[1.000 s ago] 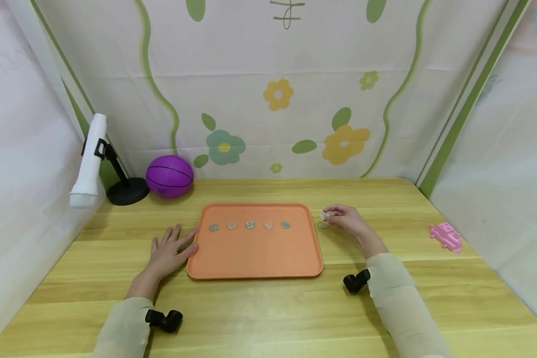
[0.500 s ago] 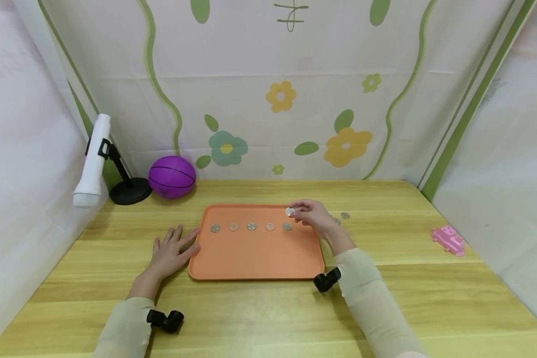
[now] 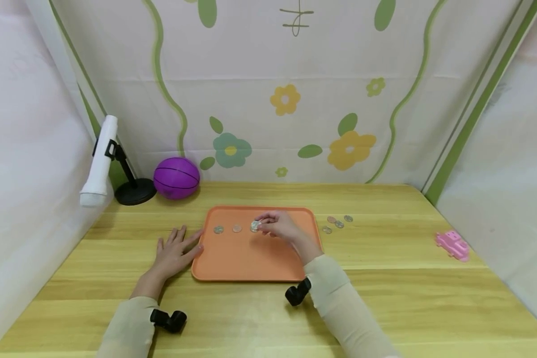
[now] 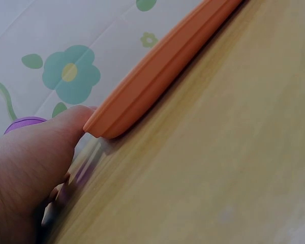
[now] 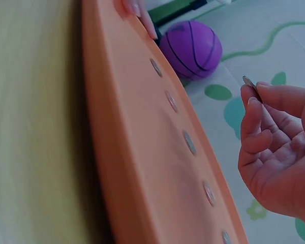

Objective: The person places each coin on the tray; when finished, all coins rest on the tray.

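My right hand (image 3: 281, 228) pinches a silver coin (image 5: 251, 87) between thumb and fingertips, held up over the orange tray (image 3: 250, 263). Below, a row of coins lies across the tray, among them a silver coin (image 3: 218, 229) at the left end and a coppery coin (image 3: 236, 228) beside it. In the head view the hand covers the row's right part; the right wrist view shows several coins lying there. My left hand (image 3: 172, 254) is spread on the table, its thumb and a finger touching the tray's left rim.
Right of the tray, several loose coins (image 3: 339, 224) lie on the wooden table (image 3: 385, 308). A pink toy vehicle (image 3: 453, 245) sits farther right. At the back left stand a purple ball (image 3: 176, 178) and a white tube-shaped object (image 3: 99, 161) on a black stand (image 3: 135, 192).
My right hand has carried the coin leftward, from beside the tray's right edge to above the middle of the row. The left hand stays at the rim. The view has shifted slightly.
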The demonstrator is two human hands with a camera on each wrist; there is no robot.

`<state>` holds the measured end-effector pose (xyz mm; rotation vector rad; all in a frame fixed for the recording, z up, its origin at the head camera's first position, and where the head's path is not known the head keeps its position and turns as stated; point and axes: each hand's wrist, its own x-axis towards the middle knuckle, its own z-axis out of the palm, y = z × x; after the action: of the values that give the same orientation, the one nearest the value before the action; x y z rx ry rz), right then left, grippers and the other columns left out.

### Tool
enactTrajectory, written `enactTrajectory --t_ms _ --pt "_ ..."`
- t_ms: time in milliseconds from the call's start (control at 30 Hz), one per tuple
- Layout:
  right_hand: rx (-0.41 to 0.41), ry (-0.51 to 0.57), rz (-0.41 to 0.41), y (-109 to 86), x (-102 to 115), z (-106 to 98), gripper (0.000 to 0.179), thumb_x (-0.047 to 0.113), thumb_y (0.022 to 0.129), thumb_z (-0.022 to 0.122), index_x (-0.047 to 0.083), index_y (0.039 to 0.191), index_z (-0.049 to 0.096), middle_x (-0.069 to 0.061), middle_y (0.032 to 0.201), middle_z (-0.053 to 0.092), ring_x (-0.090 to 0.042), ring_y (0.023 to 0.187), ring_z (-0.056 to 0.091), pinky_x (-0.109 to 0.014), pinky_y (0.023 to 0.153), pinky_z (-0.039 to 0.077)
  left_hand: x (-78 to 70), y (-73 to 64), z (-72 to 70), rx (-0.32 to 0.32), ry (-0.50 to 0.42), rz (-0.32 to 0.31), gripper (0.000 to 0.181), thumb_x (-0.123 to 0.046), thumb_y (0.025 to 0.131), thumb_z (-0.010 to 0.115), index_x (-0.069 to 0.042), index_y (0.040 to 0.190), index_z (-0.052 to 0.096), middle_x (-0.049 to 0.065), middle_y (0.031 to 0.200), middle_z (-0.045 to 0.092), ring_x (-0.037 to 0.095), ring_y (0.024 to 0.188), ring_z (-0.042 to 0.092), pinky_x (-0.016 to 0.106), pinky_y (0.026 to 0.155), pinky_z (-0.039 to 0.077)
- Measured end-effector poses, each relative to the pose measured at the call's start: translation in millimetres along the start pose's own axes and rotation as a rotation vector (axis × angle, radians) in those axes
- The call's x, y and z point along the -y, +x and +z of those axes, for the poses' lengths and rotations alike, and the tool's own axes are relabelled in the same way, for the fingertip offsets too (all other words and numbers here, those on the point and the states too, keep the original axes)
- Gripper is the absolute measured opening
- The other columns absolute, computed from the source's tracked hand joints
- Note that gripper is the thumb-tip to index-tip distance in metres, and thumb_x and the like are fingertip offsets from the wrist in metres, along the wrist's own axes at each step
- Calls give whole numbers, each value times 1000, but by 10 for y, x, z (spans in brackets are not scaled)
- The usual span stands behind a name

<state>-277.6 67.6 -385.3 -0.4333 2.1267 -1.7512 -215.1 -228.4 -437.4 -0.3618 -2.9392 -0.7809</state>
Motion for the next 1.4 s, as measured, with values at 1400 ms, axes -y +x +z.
enactTrajectory --t_ms 1400 --pt "-62 -223 -36 266 -145 1087 5 6 71 69 5 74 66 0 77 50 -10 44 46 -23 43 41 -20 17 -7 18 20 -20 55 -49 86 41 -23 134 35 25 138 13 43 124 4 62 88 -6"
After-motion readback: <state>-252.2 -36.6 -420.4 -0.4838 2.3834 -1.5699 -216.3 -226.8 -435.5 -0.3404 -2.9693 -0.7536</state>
